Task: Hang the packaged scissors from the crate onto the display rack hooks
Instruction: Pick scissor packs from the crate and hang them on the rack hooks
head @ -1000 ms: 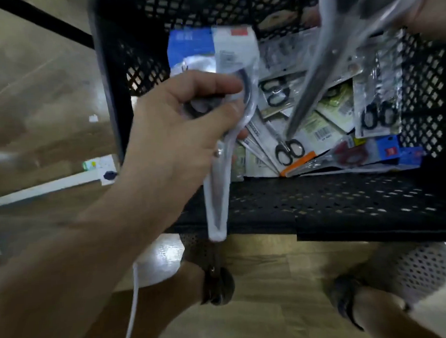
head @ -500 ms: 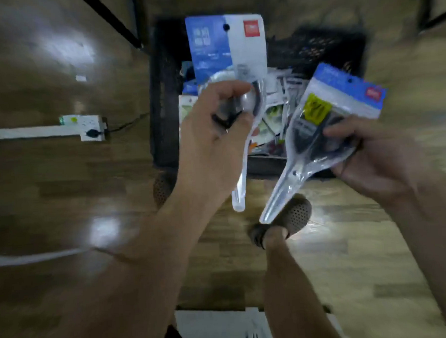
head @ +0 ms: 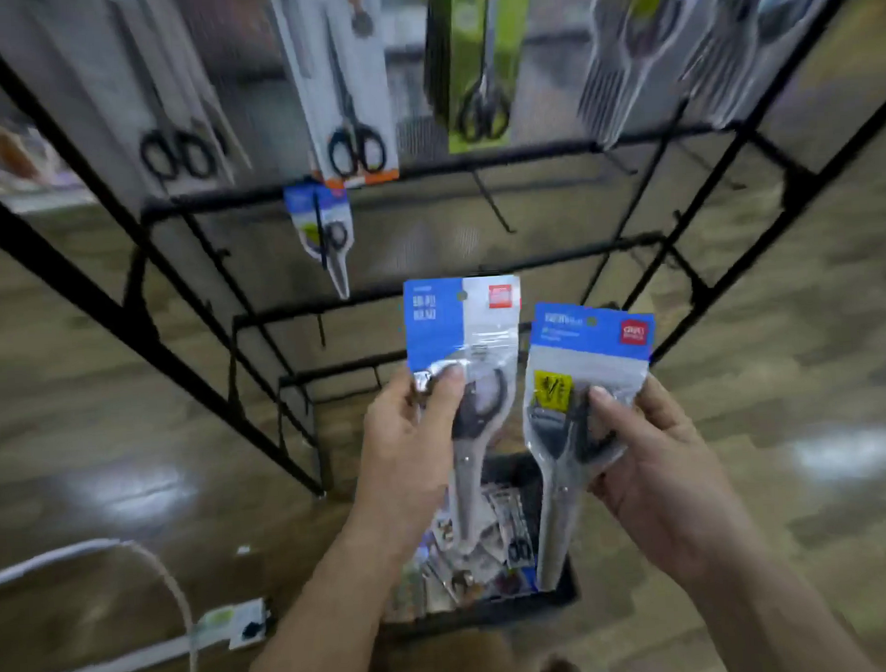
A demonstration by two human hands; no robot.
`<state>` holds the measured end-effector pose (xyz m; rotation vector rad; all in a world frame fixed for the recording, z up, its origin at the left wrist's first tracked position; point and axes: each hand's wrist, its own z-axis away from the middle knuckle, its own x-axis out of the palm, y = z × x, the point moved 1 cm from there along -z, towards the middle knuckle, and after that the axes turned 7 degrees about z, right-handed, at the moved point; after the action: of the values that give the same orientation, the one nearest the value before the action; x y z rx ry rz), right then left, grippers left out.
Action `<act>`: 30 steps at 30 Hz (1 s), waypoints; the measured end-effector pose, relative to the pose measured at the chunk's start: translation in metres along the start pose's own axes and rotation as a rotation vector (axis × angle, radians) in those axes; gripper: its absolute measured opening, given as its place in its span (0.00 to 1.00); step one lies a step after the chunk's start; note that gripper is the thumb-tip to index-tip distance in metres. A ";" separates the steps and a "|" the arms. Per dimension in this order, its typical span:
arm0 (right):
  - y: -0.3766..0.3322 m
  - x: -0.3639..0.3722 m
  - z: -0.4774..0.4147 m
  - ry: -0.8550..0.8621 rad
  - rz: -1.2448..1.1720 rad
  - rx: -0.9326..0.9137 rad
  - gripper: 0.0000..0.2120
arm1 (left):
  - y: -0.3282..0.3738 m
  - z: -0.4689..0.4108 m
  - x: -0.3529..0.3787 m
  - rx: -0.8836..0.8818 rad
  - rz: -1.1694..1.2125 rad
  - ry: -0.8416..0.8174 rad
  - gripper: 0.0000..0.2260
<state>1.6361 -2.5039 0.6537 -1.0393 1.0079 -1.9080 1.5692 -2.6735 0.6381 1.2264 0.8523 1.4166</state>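
White cable (head: 156, 566) loops over the wooden floor well to the left of the crate (head: 494, 615), and a power strip (head: 225, 624) lies nearer the crate's left side. Beyond the crate stands the black wire display rack (head: 549, 151). A small blue-topped pack (head: 325, 234) hangs from one of its hooks, beyond the crate and to its left, and larger hanging packs (head: 349, 86) fill the row higher up, too blurred to read.

Above the crate's left half, your left hand (head: 410, 439) pinches the first scissors pack (head: 461, 345) at the handles, thumb on the front and fingers curled behind. Its blue-and-white card points up and its blade end points down toward the crate. Above the crate's right half you hold the second scissors pack (head: 589, 349), which has a blue header and a yellow label. Your right hand (head: 660, 468) grips it the same way, thumb pressed on the front.

The two packs are just beside each other; you cannot tell whether their edges touch. Neither is on a hook. More loose packs (head: 495, 536) lie inside the crate below your hands.
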 end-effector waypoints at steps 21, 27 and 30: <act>-0.143 -0.042 0.049 -0.129 0.134 -0.109 0.07 | 0.111 0.081 0.085 0.071 -0.083 0.230 0.07; -0.116 -0.002 0.032 -0.104 0.232 -0.051 0.08 | 0.115 0.051 0.030 0.082 -0.121 0.225 0.08; -0.102 0.027 0.024 -0.095 0.303 -0.063 0.07 | 0.117 0.030 -0.005 0.108 -0.108 0.227 0.08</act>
<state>1.6232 -2.4899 0.7601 -0.9433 1.1085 -1.5769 1.5687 -2.7070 0.7541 1.0944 1.1474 1.4552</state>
